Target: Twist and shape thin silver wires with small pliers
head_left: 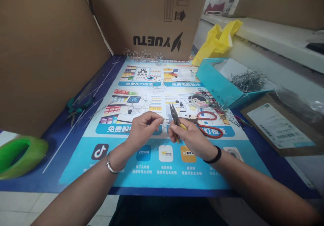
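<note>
One pair of dark metal long-nosed pliers with yellow handles sits in the right hand, just to the right of the left hand, its long axis pointing forward and slightly left. The right fingers wrap the handles; the left thumb and forefinger meet, though I cannot tell whether they pinch anything thin, and red-handled metal scissors lie just beside the right hand.
</note>
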A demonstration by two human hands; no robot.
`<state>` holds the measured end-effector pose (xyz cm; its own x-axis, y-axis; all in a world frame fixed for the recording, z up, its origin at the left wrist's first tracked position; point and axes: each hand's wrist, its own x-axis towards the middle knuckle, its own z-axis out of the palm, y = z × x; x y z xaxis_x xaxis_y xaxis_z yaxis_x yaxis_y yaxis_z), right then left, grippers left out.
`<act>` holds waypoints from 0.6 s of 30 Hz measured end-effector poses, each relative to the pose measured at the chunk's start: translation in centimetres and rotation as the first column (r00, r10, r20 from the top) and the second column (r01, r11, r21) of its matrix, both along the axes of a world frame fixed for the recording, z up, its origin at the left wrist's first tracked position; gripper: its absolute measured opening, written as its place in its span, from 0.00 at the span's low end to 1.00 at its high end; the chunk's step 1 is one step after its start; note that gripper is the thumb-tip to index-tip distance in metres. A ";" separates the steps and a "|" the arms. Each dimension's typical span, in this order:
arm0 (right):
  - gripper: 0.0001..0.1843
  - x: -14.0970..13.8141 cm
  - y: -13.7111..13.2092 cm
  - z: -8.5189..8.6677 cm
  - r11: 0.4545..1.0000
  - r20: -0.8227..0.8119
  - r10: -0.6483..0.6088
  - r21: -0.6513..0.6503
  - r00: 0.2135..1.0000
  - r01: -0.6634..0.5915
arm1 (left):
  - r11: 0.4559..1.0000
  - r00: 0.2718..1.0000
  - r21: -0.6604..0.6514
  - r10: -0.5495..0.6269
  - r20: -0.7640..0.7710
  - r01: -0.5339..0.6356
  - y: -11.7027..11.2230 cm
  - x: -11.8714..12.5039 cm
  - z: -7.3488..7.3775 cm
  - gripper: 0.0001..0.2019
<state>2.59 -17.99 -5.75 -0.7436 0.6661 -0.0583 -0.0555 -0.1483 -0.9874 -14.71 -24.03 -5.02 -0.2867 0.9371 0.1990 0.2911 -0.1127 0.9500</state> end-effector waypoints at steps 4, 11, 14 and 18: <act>0.16 0.3 -0.4 0.4 0.997 0.083 0.058 0.039 0.995 -0.061 | 0.974 0.975 0.107 0.210 -0.070 -0.202 -0.1 -0.4 0.4 0.06; 0.20 0.2 -1.2 0.3 0.975 0.227 0.216 -0.003 0.950 -0.221 | 0.935 0.928 0.217 0.322 -0.188 -0.281 -0.4 -0.3 0.5 0.06; 0.21 0.2 -1.2 0.2 0.973 0.249 0.224 0.002 0.942 -0.232 | 0.937 0.928 0.212 0.318 -0.194 -0.277 -0.4 -0.3 0.5 0.07; 0.21 0.2 -1.1 0.2 0.972 0.257 0.224 0.012 0.940 -0.235 | 0.941 0.931 0.216 0.305 -0.199 -0.261 -0.4 -0.2 0.6 0.07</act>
<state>2.79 -19.10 -5.54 -0.8411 0.4851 -0.2392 0.2262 -0.0862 -0.9702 -14.96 -24.44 -4.39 -0.4616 0.7645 0.4500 0.5410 -0.1594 0.8258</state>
